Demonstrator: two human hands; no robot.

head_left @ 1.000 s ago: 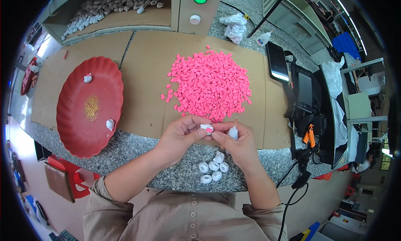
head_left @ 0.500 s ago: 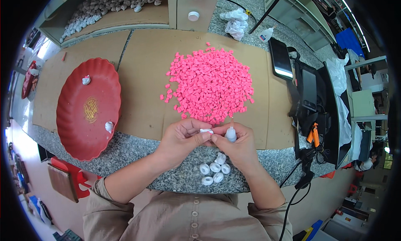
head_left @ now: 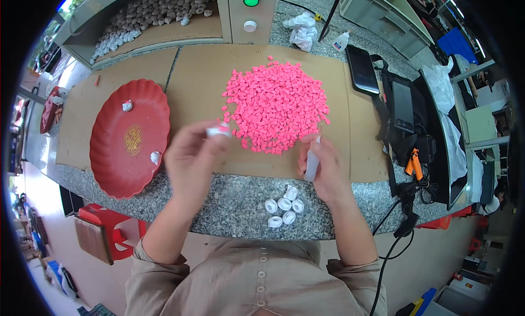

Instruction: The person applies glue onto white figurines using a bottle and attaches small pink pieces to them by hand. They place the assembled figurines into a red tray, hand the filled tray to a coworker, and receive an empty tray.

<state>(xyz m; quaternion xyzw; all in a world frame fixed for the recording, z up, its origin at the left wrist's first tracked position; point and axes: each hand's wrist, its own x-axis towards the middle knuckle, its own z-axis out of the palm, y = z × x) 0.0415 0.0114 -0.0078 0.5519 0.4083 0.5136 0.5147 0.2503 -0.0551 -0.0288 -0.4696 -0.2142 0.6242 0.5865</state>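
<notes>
My left hand (head_left: 190, 161), smeared by motion, is lifted between the tray and the pink heap. Its fingertips pinch a small white piece (head_left: 217, 132) with a touch of pink on it. In my right hand (head_left: 328, 171) is a small translucent squeeze bottle (head_left: 312, 165), a thin nozzle at its top. Beyond both hands lies a heap of small pink pieces (head_left: 276, 105) on cardboard. Left of my left hand is a red scalloped tray (head_left: 106, 168) with two small white pieces (head_left: 155, 157) in it. Several white ring-like pieces (head_left: 284, 204) lie nearer me on the stone top.
A shelf box (head_left: 158, 41) full of grey-white pieces stands at the far left, beside a panel with a green light (head_left: 251, 0). A phone (head_left: 362, 70), a black bag (head_left: 407, 116) and cables lie on the right. Far right are a crumpled plastic bag (head_left: 302, 31) and another bottle (head_left: 340, 41).
My hands have moved apart. The left one has carried the white piece up and left toward the tray. The right one has shifted slightly right with the bottle.
</notes>
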